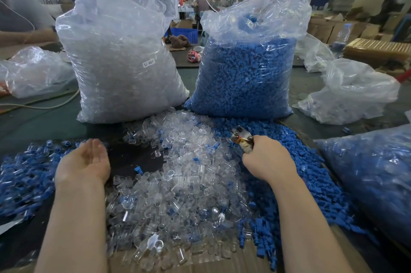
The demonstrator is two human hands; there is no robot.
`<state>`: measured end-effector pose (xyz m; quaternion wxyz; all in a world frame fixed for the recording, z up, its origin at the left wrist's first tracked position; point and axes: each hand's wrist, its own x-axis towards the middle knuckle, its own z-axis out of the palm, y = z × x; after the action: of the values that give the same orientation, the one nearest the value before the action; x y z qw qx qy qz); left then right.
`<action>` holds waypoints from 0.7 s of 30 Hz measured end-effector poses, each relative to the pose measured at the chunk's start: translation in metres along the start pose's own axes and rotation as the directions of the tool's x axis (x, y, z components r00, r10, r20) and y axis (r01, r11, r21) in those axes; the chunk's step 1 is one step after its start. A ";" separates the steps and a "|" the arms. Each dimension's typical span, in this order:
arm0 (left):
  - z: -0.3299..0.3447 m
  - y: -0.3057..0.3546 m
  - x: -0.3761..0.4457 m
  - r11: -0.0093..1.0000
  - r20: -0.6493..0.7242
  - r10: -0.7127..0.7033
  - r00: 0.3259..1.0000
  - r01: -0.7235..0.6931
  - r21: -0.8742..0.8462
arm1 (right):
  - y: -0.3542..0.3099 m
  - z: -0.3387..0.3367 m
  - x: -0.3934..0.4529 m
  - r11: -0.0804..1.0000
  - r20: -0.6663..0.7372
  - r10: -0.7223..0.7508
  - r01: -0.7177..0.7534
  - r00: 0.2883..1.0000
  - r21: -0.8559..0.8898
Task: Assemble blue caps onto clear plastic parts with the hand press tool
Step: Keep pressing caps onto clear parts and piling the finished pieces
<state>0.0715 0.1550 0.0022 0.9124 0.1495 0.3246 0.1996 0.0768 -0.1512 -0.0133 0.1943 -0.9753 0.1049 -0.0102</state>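
While over caps, press tool in right grip.

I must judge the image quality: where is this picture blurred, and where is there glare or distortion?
Head view: motion blur smears the assembled pile at lower left; the left hand is slightly soft; glare glints on the clear bag; wide-angle distortion bends the edges.
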 end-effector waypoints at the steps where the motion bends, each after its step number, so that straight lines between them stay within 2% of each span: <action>1: 0.005 -0.002 0.000 0.981 0.026 0.018 1.000 -0.022 0.193 | -0.001 0.000 0.000 1.000 -0.001 0.009 -0.009 1.000 -0.009; 3: 0.008 -0.012 0.006 0.791 0.163 0.089 0.983 -0.169 0.589 | -0.002 0.001 -0.001 0.999 -0.005 0.019 -0.019 1.000 -0.025; 5: 0.005 -0.025 0.007 0.498 0.341 0.122 0.932 -0.355 0.791 | -0.003 0.002 -0.002 0.999 -0.009 0.014 -0.014 1.000 -0.037; 7: 0.003 -0.036 0.004 0.121 0.489 0.106 0.866 -0.499 0.858 | -0.003 0.002 -0.002 0.999 -0.005 0.008 -0.008 1.000 -0.045; 9: 0.000 -0.047 0.001 -0.213 0.556 0.058 0.829 -0.534 0.818 | -0.004 0.002 -0.003 0.998 0.001 0.008 -0.008 1.000 -0.055; 11: -0.003 -0.054 0.001 -0.425 0.586 0.041 0.809 -0.517 0.743 | -0.004 0.001 -0.003 0.998 0.008 0.012 -0.011 1.000 -0.063; 13: -0.003 -0.056 0.003 -0.511 0.575 0.040 0.817 -0.478 0.715 | -0.005 0.001 -0.003 0.998 0.012 0.016 -0.015 1.000 -0.063; 15: -0.003 -0.056 0.003 -0.542 0.573 0.041 0.819 -0.463 0.701 | -0.006 0.002 -0.003 0.998 0.008 0.021 -0.021 1.000 -0.055; 21: -0.004 -0.056 0.000 -0.572 0.590 0.070 0.804 -0.452 0.685 | -0.007 0.002 -0.003 0.999 0.041 0.009 -0.008 0.999 -0.041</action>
<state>0.0837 0.1061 -0.0235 0.2629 0.9483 0.1652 0.0665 0.0753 -0.1433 -0.0128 0.1764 -0.9786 0.1052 0.0131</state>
